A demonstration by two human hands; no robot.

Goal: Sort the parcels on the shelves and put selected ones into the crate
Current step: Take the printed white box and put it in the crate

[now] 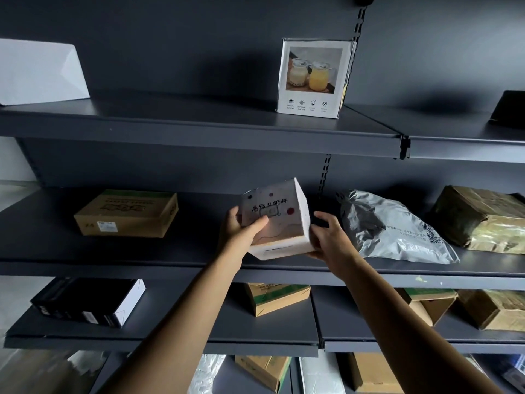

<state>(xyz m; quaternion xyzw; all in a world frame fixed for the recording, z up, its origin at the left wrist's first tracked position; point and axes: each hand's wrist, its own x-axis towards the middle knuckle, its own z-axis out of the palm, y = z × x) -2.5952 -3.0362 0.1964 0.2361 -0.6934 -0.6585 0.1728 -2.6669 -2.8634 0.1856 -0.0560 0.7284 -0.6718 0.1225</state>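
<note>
Two forearms are reaching to the middle shelf [196, 248], bare between cardboard box [127, 214] and grey bag [392, 228]; left hand [241, 230] and right hand [331, 238] are gripping the tilted white box [279, 223] above its front edge.

Left of the white box [279, 223], a wide stretch of bare middle shelf [184, 237] runs to the brown carton [126, 214]. Right of the white box, the grey mailer bag [392, 228] lies near, narrowing the gap. Above the white box, the upper shelf [199, 137] caps the opening
</note>
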